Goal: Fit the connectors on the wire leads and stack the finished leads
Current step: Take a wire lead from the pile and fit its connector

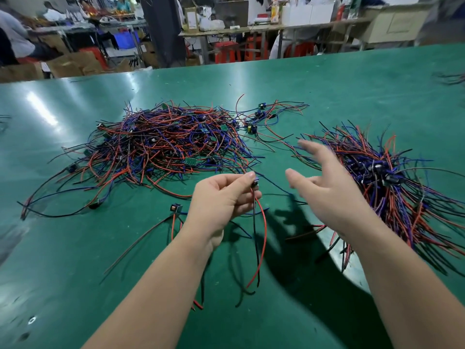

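Observation:
My left hand [221, 200] pinches a small dark connector [256, 183] at chest height above the green table [352, 91]; a red and a black lead [263, 230] hang down from it. My right hand [324, 190] hovers beside it, fingers spread, blurred, holding nothing. Behind the left hand sprawls a tangled heap of red, blue and black leads [161, 142]. On the right lies a bundled stack of leads [385, 177] with connectors gathered in its middle. One loose lead with a connector [175, 208] lies just left of my left wrist.
A few separate leads with small boards [259, 117] lie at the back between heap and stack. Beyond the table's far edge stand benches, boxes, red stools [226, 51] and seated people at the far left. More wires [453, 78] show at the right edge.

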`<move>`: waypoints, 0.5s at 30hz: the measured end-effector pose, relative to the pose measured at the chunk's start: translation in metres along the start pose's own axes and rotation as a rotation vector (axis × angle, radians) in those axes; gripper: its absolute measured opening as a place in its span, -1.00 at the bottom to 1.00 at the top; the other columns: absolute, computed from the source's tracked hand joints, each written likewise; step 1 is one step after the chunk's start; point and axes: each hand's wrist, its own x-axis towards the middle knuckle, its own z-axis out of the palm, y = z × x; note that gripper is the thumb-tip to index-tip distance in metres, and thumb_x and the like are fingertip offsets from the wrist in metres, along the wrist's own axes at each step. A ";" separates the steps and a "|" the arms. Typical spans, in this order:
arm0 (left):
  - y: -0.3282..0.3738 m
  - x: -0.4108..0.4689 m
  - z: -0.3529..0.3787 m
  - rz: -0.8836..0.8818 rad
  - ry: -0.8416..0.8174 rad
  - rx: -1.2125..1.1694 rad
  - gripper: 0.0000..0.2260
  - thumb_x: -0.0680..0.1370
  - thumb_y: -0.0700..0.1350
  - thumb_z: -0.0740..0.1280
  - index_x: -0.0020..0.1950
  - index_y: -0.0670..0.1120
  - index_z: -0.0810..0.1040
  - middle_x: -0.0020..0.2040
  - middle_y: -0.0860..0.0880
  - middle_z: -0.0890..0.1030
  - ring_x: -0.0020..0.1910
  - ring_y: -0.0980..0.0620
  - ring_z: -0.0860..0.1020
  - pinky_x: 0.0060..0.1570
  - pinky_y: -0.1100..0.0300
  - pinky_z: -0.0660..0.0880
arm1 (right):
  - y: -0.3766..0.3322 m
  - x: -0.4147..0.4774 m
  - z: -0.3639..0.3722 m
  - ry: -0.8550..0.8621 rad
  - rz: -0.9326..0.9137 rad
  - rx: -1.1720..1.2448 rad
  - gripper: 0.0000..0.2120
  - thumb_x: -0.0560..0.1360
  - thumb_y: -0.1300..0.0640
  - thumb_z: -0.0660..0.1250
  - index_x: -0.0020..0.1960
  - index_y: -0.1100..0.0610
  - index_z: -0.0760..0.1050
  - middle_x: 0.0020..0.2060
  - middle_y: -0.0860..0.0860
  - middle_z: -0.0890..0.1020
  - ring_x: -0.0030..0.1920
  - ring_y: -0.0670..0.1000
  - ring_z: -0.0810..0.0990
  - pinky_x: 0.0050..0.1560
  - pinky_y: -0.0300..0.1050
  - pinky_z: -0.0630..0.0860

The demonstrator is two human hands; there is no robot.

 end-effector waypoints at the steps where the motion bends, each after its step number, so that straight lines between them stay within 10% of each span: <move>1: 0.000 0.000 -0.001 -0.005 -0.012 0.005 -0.91 0.47 -0.17 0.43 -0.16 -0.17 0.58 -0.35 -0.05 0.66 -0.39 0.10 0.64 -0.40 0.30 0.57 | -0.003 -0.002 0.002 -0.110 -0.007 0.074 -0.54 0.47 0.06 0.39 0.31 -0.21 0.35 0.29 0.05 0.45 -0.18 0.01 0.65 0.04 -0.09 0.55; 6: -0.005 -0.006 0.002 -0.066 -0.250 0.173 -0.74 0.48 -0.02 0.33 -0.04 -0.22 0.59 -0.31 -0.05 0.64 -0.42 0.10 0.60 -0.43 0.29 0.54 | -0.007 -0.007 0.012 -0.274 -0.128 0.053 -0.72 0.39 0.17 0.50 0.05 -0.06 0.61 -0.13 -0.10 0.68 -0.17 -0.07 0.64 -0.01 -0.13 0.58; 11: 0.004 -0.007 -0.001 -0.056 -0.196 0.360 -0.81 0.62 -0.09 0.23 -0.06 -0.11 0.60 -0.20 -0.03 0.68 -0.34 0.07 0.65 -0.35 0.25 0.58 | -0.002 -0.001 0.006 0.038 -0.170 -0.132 -0.77 0.41 0.23 0.48 0.06 0.12 0.65 -0.11 -0.02 0.70 -0.11 -0.06 0.65 0.10 -0.04 0.56; 15: 0.007 0.004 -0.025 0.312 0.130 1.172 -0.83 0.60 -0.09 0.24 0.07 -0.04 0.62 0.03 -0.02 0.64 0.00 -0.01 0.59 0.06 0.13 0.49 | -0.006 0.001 -0.012 0.443 -0.504 -0.238 -0.77 0.44 0.28 0.44 0.10 0.25 0.62 -0.01 0.04 0.64 -0.02 -0.09 0.60 0.13 -0.34 0.47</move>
